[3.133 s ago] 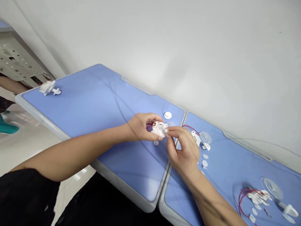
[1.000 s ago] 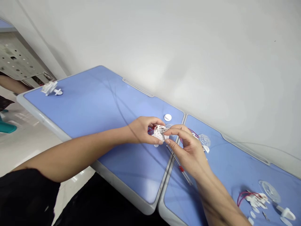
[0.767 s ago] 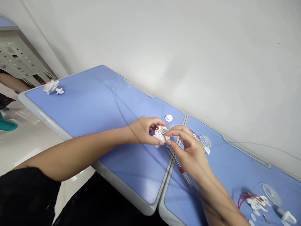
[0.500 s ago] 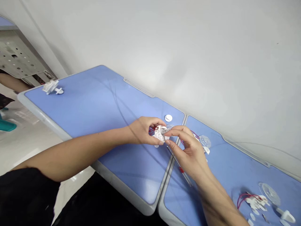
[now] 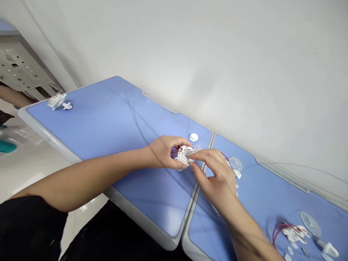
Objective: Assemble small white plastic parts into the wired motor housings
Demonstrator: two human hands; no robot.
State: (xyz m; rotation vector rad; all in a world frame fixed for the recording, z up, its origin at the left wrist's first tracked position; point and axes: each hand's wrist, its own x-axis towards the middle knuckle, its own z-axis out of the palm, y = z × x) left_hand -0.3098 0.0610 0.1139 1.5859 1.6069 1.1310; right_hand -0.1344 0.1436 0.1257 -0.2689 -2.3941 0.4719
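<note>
My left hand [image 5: 170, 152] is closed around a round white plastic housing [image 5: 182, 155] with red wires, holding it just above the blue desktop. At its right edge is my right hand [image 5: 214, 172]; its bent index finger presses on the housing's face, with the thumb close below. Any small piece under those fingertips is hidden. A screwdriver [image 5: 216, 210] lies beneath my right hand, almost wholly covered. Behind the housing is a clear plastic disc [image 5: 196, 148], partly hidden, and a white round piece with a ridge [image 5: 194, 137] lies farther back.
Two blue desks [image 5: 108, 116] meet at a seam under my right hand, against a white wall. At right are a clear disc [image 5: 235, 164], another wired white assembly [image 5: 295, 232], a larger clear disc [image 5: 309, 223] and a white knob [image 5: 330, 249]. A white assembly [image 5: 57, 101] stands far left.
Earlier my right fingers pinched a small white piece beside the housing; now they press on its face. My right hand has shifted slightly, covering most of the screwdriver that showed a second ago.
</note>
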